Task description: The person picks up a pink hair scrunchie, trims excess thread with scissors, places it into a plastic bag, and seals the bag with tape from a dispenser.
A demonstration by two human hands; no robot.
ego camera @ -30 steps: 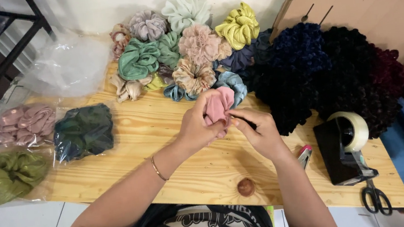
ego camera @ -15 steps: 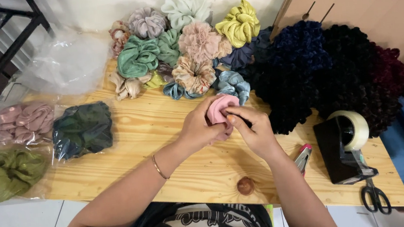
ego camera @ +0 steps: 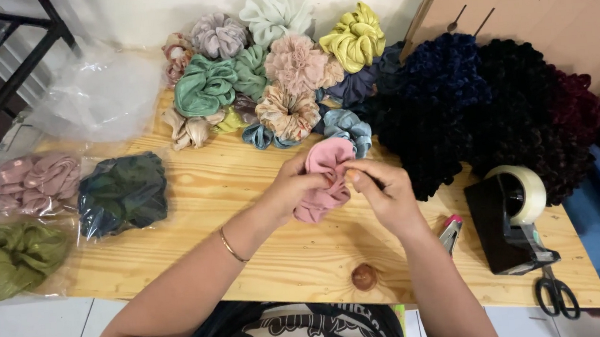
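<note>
In the head view, both hands are meeting over the middle of the pale wooden table (ego camera: 173, 224). The left hand (ego camera: 291, 188) is curling its fingers around the soft pink ruffled cloth scrunchie (ego camera: 324, 177), and the right hand (ego camera: 383, 193) is pinching the scrunchie's right edge with thumb and fingertips. The scrunchie is sitting between the two hands, lifted just above the table, with its lower part hanging under the left palm. A thin gold bracelet (ego camera: 230, 245) is circling the left wrist.

Three bagged scrunchies are lying at the left end: one dusty pink (ego camera: 26, 184), one dark green (ego camera: 123, 193) and one olive green (ego camera: 4, 259). A pile of about a dozen loose pastel scrunchies (ego camera: 268, 69) is sitting behind the hands, and a heap of dark velvet scrunchies (ego camera: 485, 107), too bunched to count, is beside it. One black tape dispenser (ego camera: 511, 225), one pair of black scissors (ego camera: 554, 294), one small stapler with a pink tip (ego camera: 451, 233) and one round brown knob (ego camera: 363, 277) are resting near the right hand.
</note>
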